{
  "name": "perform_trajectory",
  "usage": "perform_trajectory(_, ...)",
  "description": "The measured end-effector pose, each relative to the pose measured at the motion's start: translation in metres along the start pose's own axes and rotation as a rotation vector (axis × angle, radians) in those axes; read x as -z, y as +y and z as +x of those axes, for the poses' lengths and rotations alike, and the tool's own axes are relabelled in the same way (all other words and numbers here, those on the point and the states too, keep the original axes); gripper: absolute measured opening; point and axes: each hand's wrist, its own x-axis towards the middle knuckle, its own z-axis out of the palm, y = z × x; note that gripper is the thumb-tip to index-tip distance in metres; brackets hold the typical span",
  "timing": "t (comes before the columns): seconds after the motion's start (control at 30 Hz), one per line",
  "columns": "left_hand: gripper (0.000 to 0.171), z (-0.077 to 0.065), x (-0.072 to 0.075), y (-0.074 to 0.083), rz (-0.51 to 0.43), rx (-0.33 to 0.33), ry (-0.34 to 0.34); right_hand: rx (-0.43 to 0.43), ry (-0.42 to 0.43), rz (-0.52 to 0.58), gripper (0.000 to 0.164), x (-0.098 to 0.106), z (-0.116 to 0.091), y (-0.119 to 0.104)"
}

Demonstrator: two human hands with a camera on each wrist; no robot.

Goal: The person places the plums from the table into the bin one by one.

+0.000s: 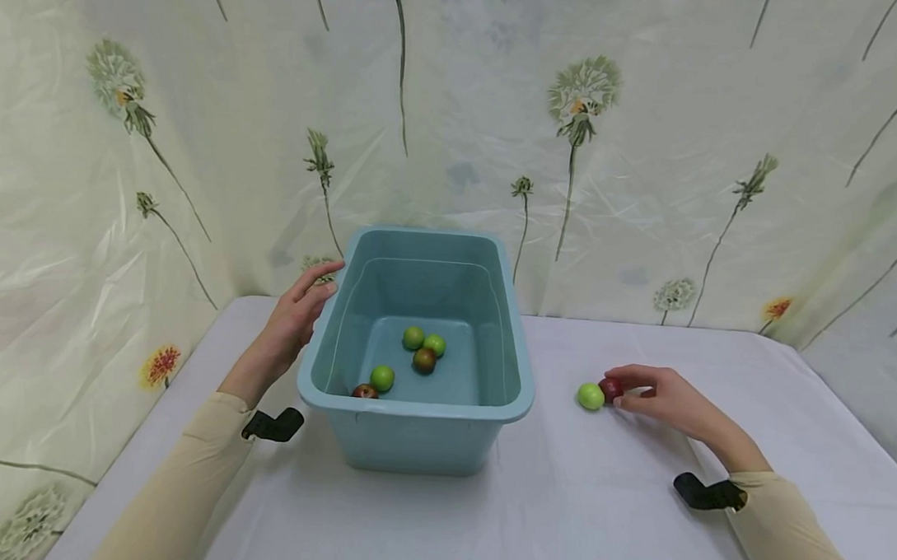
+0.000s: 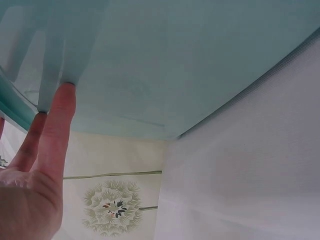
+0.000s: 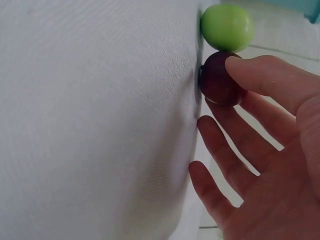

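A light-blue plastic bin (image 1: pixel 413 439) stands on the table, tilted in no visible way. My left hand (image 1: pixel 296 312) rests against its left side; the left wrist view shows nearly straight fingers (image 2: pixel 56 130) touching the outer wall. To the right of the bin, my right hand (image 1: pixel 667 395) pinches a small dark red apple (image 3: pixel 220 80) between thumb and fingers, low at the tablecloth. Touching that apple is a bright green apple (image 3: pixel 227 27). Inside the bin lie several small fruits, among them a green one (image 1: pixel 382 377), a brownish-red one (image 1: pixel 424 361) and a red one (image 1: pixel 365 391).
A white cloth covers the table (image 1: pixel 581 515). Behind it hangs a pale curtain (image 1: pixel 454 107) printed with dandelions, close to the bin's far end. Black straps with camera mounts sit on both wrists.
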Motion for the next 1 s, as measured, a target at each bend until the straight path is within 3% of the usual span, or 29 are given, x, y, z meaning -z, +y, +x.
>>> perform_trajectory(0.33,0.05,0.0,0.0,-0.001,0.002,-0.001,0.001,0.002,0.033,-0.051,0.036,0.009,0.008,-0.006)
perform_trajectory(0.7,0.05,0.0,0.0,-0.002,0.007,-0.006,-0.001,-0.03,0.093,0.0,0.044,0.013,0.012,-0.017)
perform_trajectory(1.0,0.05,0.001,-0.001,-0.001,0.007,-0.006,0.011,0.014,0.179,0.064,0.038,0.012,0.019,-0.026)
